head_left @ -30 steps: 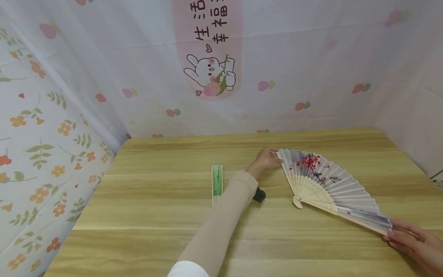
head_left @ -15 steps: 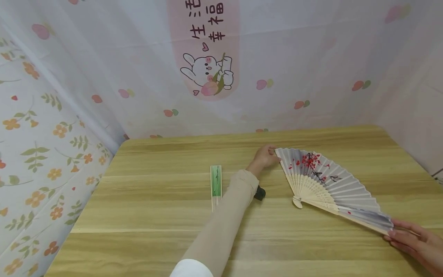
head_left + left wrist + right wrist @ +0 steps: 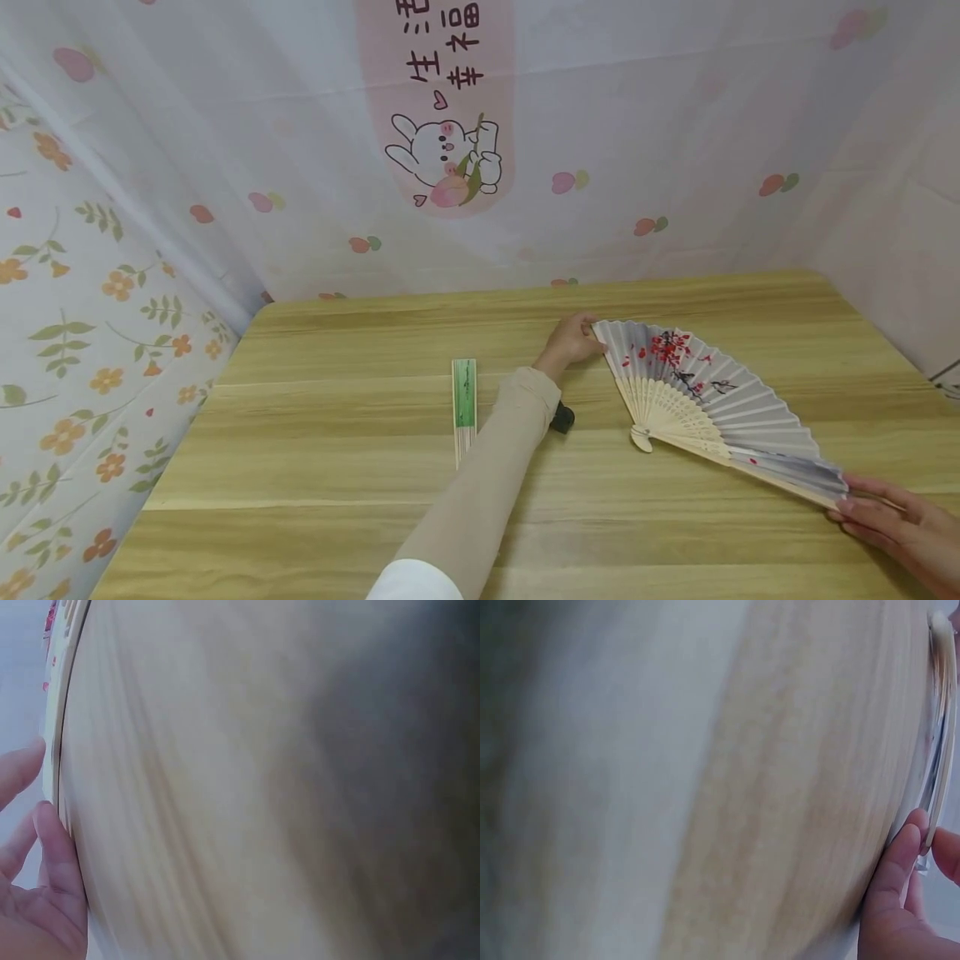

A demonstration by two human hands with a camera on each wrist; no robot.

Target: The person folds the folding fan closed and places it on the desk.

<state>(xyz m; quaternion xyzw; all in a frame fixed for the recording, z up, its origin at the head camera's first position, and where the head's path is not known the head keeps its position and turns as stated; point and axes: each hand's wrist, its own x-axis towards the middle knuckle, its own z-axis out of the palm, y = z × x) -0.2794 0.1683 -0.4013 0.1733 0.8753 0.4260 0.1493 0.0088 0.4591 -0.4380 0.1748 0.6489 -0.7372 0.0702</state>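
A folding fan point(image 3: 742, 408) lies spread out on the right half of the table, with pale bamboo ribs, grey-white cloth and red blossoms. Its pivot end points toward the front. My left hand point(image 3: 572, 340) holds the outer tip of its left guard stick. At the opposite tip, my right hand point(image 3: 903, 525) pinches the lower guard between thumb and fingers. The left wrist view has the left hand point(image 3: 45, 892) with thumb and fingers at the fan's edge point(image 3: 64, 697). In the right wrist view, the right hand point(image 3: 900, 900) grips the guard stick point(image 3: 943, 765).
A closed green fan point(image 3: 465, 400) with pale sticks lies left of my left forearm, which partly covers its lower end. A black device point(image 3: 562, 418) shows beside the left cuff. Behind the wooden table point(image 3: 315, 467) hangs a printed curtain point(image 3: 615, 100).
The head view has shifted slightly, so the table and curtain appear a little displaced. Both hands keep their hold on the spread fan, which stays nearly still.
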